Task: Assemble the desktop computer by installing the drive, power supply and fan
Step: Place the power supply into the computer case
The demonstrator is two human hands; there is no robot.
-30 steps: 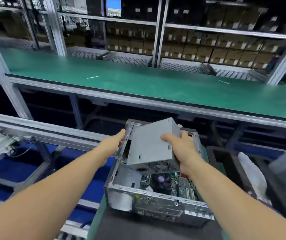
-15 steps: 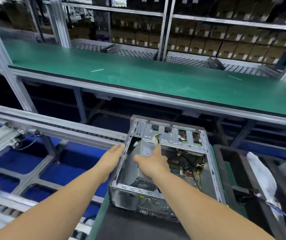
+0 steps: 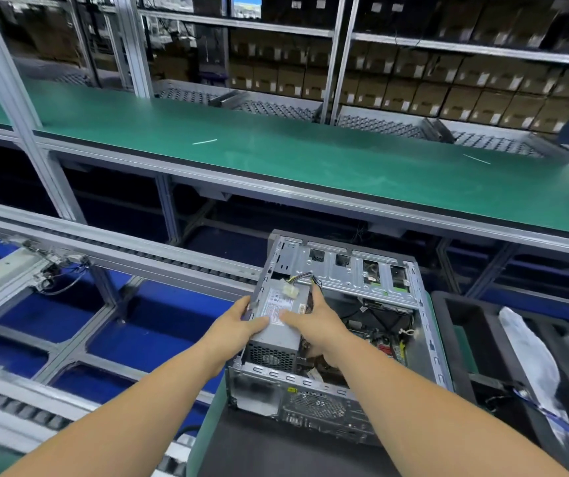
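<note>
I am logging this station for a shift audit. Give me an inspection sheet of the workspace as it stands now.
Surface: dark mat under the case, green edging.
Job's things: open grey metal computer case lying on its side; grey boxy power supply sits in its near left corner, labelled face up.
Clutter: white plastic bag in the black tray on the right.
Hands: left hand and right hand both rest on the power supply, fingers laid over it.
Cables: yellow and black wire bundle with white connector on the power supply.
Surroundings: green conveyor belt; shelves of cardboard boxes behind.
</note>
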